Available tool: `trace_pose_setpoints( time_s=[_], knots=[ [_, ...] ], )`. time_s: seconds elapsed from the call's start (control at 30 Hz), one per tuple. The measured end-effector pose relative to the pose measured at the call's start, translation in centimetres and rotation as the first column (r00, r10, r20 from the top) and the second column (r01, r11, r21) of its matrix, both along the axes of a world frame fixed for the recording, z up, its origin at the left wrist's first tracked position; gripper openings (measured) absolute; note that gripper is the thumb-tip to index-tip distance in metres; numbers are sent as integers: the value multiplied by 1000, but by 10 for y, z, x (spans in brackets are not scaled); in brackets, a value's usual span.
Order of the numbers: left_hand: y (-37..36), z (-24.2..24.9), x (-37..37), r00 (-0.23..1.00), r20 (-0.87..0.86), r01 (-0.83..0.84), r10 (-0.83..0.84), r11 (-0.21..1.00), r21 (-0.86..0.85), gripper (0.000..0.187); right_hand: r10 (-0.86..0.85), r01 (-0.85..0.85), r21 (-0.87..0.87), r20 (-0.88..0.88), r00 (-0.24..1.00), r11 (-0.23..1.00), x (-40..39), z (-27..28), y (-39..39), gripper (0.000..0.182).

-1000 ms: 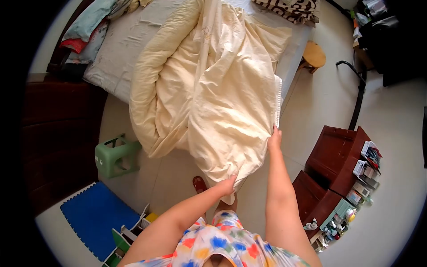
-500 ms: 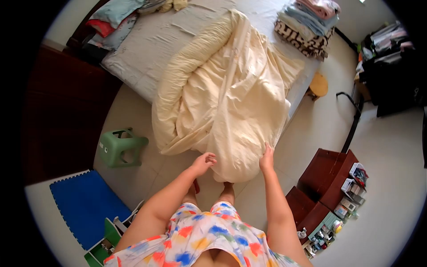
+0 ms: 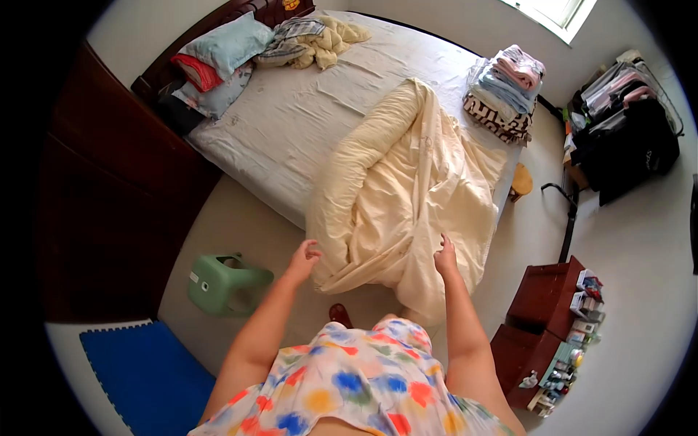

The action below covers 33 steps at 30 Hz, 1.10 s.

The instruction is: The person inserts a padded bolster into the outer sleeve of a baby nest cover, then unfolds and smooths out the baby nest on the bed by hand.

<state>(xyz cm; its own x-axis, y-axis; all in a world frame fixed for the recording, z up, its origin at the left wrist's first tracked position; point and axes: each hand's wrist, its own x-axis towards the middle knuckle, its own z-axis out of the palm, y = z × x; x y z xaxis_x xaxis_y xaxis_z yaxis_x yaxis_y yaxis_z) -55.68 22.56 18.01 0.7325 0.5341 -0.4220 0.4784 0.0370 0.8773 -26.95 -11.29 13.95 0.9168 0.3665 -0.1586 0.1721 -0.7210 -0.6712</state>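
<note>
A cream quilt point(image 3: 378, 196) lies bunched on the near edge of the bed, its lower end hanging over the side toward my legs. Its left border is a thick puffy roll, and thinner creased cloth covers the middle and right. My left hand point(image 3: 304, 259) is beside the roll's lower left edge, fingers apart and slightly curled, with nothing in it. Over the right part of the quilt is my right hand point(image 3: 445, 256), its fingers parted and no cloth between them; whether it touches the cloth is unclear.
Pillows point(image 3: 229, 47) and a crumpled blanket point(image 3: 323, 40) lie at the bed's head. Folded bedding point(image 3: 505, 91) is stacked at the far right corner. A green stool point(image 3: 218, 285) stands left, above a blue mat point(image 3: 145, 374). Right are a wooden stool point(image 3: 520, 180) and red-brown cabinet point(image 3: 542, 298).
The view has shifted, showing more of the bed and a window. My left hand has moved left to the roll's side; my right hand has left the quilt's right edge and is over the cloth.
</note>
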Motion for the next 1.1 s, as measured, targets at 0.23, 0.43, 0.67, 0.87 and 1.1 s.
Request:
trace_pose_setpoints(
  time_s=[0.23,0.43,0.67,0.87,1.1],
  knots=[
    [97,21,48,990,-122,99,-64,948,304,61,-14,11,-20,-124,992,1000,-45,-32,87,69],
    [113,-22,150,917,-332,350,-220,844,406,80,-103,74,-126,-244,964,989,-31,-85,137,68],
    [95,-105,212,711,-634,575,-303,770,276,106,-164,86,-219,-370,914,972,-13,-156,191,69],
    [98,-149,257,488,-844,576,-220,808,123,118,-192,95,-248,-403,895,964,8,-190,232,75],
    [170,-210,237,703,-690,504,-173,805,313,88,-209,71,-308,-442,872,949,14,-210,230,84]
  ],
)
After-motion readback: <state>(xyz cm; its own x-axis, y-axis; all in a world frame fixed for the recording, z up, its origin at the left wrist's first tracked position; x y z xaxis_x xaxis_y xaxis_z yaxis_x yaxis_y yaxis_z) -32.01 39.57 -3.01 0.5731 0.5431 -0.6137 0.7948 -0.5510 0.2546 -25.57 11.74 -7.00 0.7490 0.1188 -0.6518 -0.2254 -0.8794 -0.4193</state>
